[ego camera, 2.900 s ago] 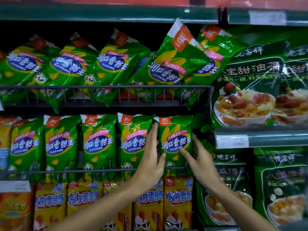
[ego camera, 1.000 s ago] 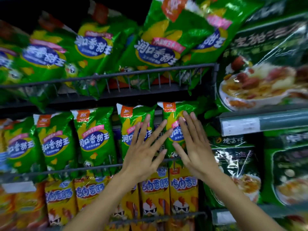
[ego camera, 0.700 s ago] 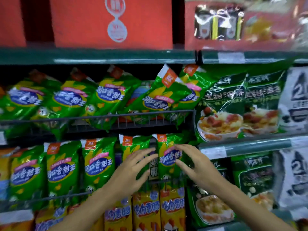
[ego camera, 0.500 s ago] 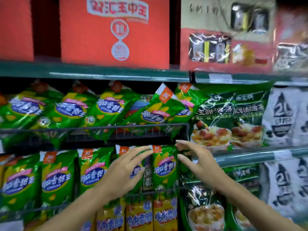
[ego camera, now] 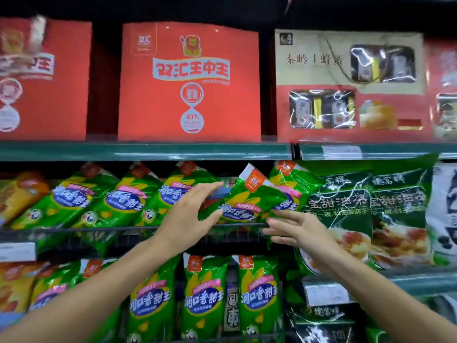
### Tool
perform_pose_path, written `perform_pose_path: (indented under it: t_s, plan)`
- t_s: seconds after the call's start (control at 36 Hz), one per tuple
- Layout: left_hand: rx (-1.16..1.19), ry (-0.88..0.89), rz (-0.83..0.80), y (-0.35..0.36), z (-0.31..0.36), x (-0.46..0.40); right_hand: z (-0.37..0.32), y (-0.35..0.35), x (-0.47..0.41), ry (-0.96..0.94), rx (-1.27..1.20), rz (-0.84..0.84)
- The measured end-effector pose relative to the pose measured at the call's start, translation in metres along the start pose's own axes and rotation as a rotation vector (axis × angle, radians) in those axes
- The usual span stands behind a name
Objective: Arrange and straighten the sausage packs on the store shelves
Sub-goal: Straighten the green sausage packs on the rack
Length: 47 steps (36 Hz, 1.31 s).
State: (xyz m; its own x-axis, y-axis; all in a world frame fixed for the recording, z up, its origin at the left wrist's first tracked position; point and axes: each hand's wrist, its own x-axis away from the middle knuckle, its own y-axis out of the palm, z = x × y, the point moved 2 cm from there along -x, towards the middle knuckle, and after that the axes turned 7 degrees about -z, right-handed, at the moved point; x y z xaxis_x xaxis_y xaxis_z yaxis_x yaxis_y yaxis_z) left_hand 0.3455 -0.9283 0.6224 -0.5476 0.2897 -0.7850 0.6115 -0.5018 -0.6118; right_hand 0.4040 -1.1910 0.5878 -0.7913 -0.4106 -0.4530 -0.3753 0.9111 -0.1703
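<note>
Hands (ego camera: 188, 219) up; tilted pack (ego camera: 249, 201) top-right

Green-edged store shelves (ego camera: 148, 151) hold red gift boxes (ego camera: 189, 81) on top, under dim light with darkness above.

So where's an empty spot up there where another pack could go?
A dark gap sits between the two red boxes on the top shelf. Below, the green sausage packs overlap tightly, apart from a slot by the left hand beside the tilted pack.
</note>
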Motion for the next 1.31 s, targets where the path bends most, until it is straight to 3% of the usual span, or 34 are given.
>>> perform_pose_path:
  t_s: [0.14, 0.25, 0.44, 0.75, 0.94, 1.31]
  plan:
    - [-0.062, -0.048, -0.089, -0.001, 0.011, -0.026, 0.0, 0.002, -0.013, 0.024, -0.132, -0.013]
    - [-0.142, -0.069, -0.174, -0.005, 0.01, -0.036, -0.001, 0.011, -0.02, 0.025, -0.117, -0.088]
    - [-0.209, -0.09, -0.276, -0.015, -0.008, -0.046, 0.0, 0.019, -0.024, -0.046, -0.1, -0.043]
    - [0.061, -0.156, -0.166, -0.036, -0.041, -0.03, -0.003, 0.039, -0.053, -0.183, 0.208, 0.004]
    - [0.093, -0.133, -0.138, -0.038, -0.044, -0.023, -0.008, 0.062, -0.073, -0.199, 0.426, 0.004]
    - [0.327, -0.113, 0.017, -0.042, -0.041, -0.027, -0.041, 0.067, -0.075, -0.419, 0.398, 0.209]
